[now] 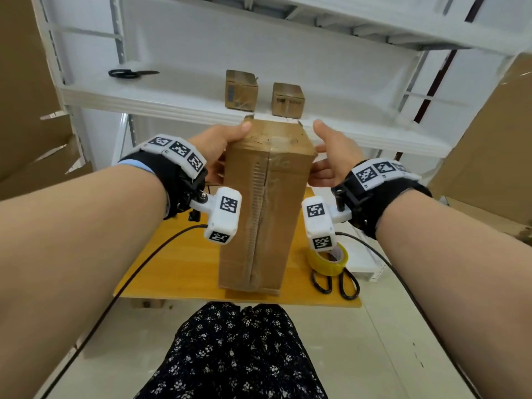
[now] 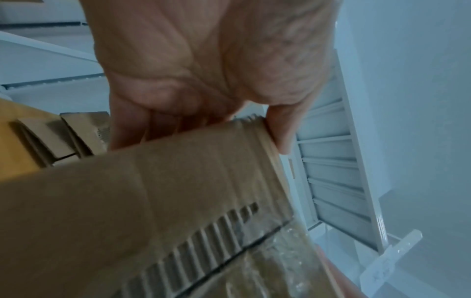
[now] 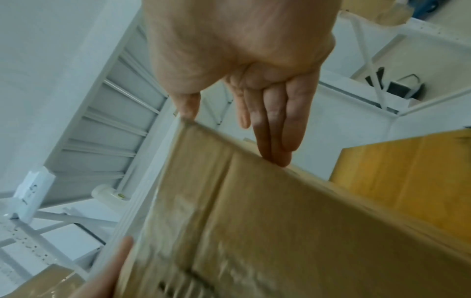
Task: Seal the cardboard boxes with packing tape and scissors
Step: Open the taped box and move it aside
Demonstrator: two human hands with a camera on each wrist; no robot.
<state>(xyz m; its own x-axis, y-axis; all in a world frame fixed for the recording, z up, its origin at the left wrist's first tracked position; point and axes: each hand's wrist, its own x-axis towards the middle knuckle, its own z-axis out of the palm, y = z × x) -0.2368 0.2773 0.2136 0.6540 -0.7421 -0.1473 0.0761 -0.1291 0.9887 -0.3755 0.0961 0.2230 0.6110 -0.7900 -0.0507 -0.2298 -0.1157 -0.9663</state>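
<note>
A tall cardboard box stands upright between the two hands, its lower end over the yellow wooden desk; clear tape runs along its centre seam and over its top. The left hand grips the box's upper left side, thumb on the top edge and fingers curled behind it. The right hand has its grip spread: straight fingers touch the box's right side near the top, thumb raised free of it.

Below the right hand, on the desk's right edge, lies a roll of yellow tape, with black-handled scissors just beside it, nearer the person. Beyond both hands a white metal shelf carries two small taped boxes side by side, and a second pair of scissors well to the left. Large cardboard sheets lean at both sides of the room. The floor is pale tile, and a floral skirt shows below the desk.
</note>
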